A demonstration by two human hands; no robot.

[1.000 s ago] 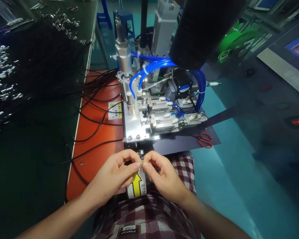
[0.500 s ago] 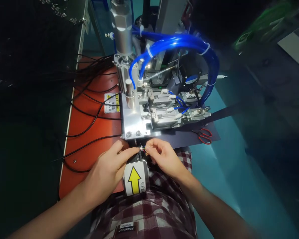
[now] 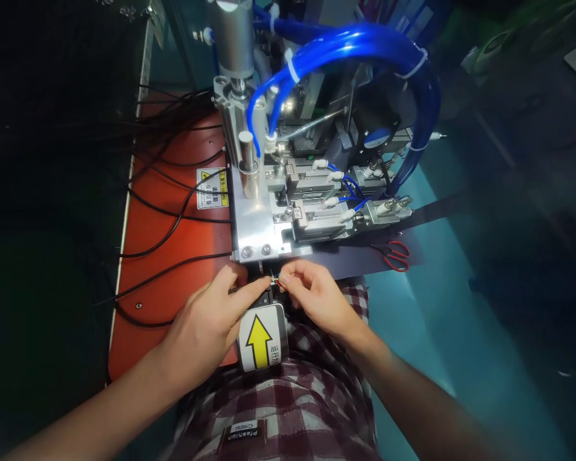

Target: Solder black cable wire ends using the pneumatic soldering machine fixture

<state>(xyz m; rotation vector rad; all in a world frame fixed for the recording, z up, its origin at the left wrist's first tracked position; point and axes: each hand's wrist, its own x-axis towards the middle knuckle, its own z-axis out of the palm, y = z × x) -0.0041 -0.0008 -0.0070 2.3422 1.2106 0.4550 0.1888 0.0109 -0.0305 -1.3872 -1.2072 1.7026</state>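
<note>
Thin coloured wires (image 3: pixel 277 282) run between my two hands, just below the front edge of the machine's metal plate (image 3: pixel 254 224). My right hand (image 3: pixel 317 298) pinches the wires between thumb and fingertips. From the left, my left hand (image 3: pixel 214 314) reaches in with its thumb at the wire ends, by a small light piece too tiny to make out; its fingers bend over the black guide. Below my fingertips is a white label with a yellow arrow (image 3: pixel 259 339).
Blue air tubes (image 3: pixel 355 41) arch over metal cylinders (image 3: pixel 319 218). Red-handled scissors (image 3: pixel 396 256) lie on the dark plate at the right. Black cables (image 3: pixel 173 224) cross the orange surface (image 3: pixel 168 282) at the left.
The view has shifted slightly, so the machine appears larger and a little higher. Both hands stay together at the wires, with only a slight shift of the fingertips.
</note>
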